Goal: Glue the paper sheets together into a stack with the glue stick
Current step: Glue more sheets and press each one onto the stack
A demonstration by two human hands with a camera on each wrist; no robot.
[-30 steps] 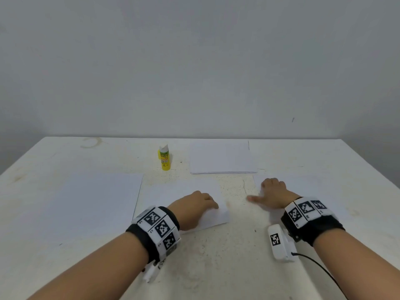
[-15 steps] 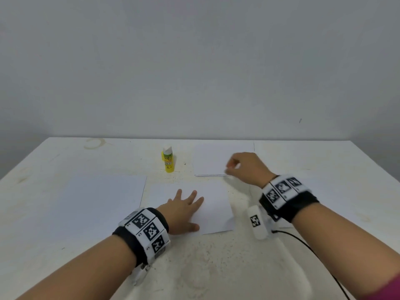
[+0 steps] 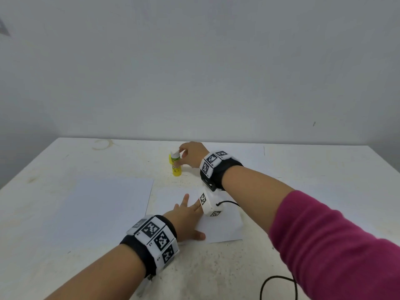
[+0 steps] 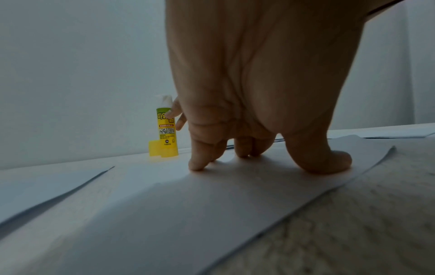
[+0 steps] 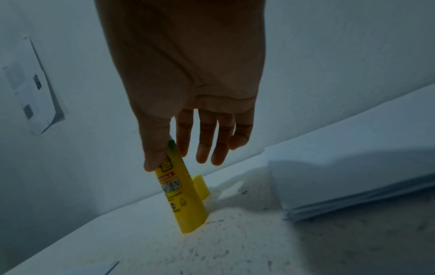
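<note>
**Right hand at the glue stick, left hand flat on the middle sheet**

At the left of the white table (image 3: 324,191), 1 large paper sheet (image 3: 97,208) lies flat, its right edge running near to far with a narrow strip of bare tabletop beside it. Next comes the middle sheet (image 3: 223,228), pressed down by the left hand (image 3: 186,215), whose fingers are spread straight and flat on the paper, thumb out to the near right. In the left wrist view the sheet's right edge curls slightly up off the table.

Beyond that sheet, the glue stick (image 3: 175,164) stands upright on the tabletop, uncapped, white glue showing at the top, with its yellow cap (image 5: 200,186) just behind its base. The right hand (image 3: 192,153) reaches across from the right; the thumb and forefinger pinch the upper body of the tube, the other 3 fingers loose and extended beside it.

To the right, at the far edge, a stack of paper (image 5: 353,182) lies near the glue stick but apart from it, bare tabletop between them.
</note>
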